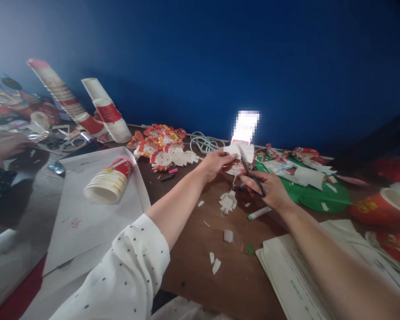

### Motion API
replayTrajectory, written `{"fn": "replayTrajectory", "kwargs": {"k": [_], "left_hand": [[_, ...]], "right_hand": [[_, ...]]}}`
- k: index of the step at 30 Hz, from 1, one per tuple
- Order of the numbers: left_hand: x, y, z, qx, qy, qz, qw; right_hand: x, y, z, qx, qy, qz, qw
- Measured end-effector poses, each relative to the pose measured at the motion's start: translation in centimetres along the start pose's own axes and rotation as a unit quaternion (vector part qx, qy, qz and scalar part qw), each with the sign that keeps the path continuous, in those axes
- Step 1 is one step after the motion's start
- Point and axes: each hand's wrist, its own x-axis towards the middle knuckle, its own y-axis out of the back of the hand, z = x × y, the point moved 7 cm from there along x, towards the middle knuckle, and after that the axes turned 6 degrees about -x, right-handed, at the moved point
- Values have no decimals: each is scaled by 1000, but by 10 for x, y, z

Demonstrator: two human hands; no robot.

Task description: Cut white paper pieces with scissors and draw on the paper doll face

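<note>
My left hand point(216, 165) pinches a piece of white paper point(232, 151) above the brown table. In my right hand point(268, 189) is a pair of black-handled scissors point(260, 184), its blades up against the paper. I cannot tell how far the blades are apart. A white cut-out shape with jagged edges point(227, 202) lies on the table below my hands. Beside it rests a white marker with a green end point(259, 213). Small white paper scraps point(216, 266) are scattered nearer to me.
Stacked paper cups point(110, 116) lean at the back left; more cups point(110, 180) lie on a white box lid point(76, 240). Red-and-white paper pieces point(163, 144) are heaped near a pale cord point(206, 143). Another person's hand point(10, 146) is at far left. Papers point(286, 266) lie right.
</note>
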Motion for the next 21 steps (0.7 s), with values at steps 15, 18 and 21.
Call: {"fn": "replayTrajectory", "kwargs": {"k": [15,18,21], "left_hand": [[5,7,4,46,-4,-29,999],[8,8,5,71,-22,-40,996],[9,10,7,95,-36,-39,994]], "right_hand": [[-1,2,0,11,-9,-42,999],[-1,2,1,15,-16,-45,999],[-1,2,3,24,-29,-45,998]]}}
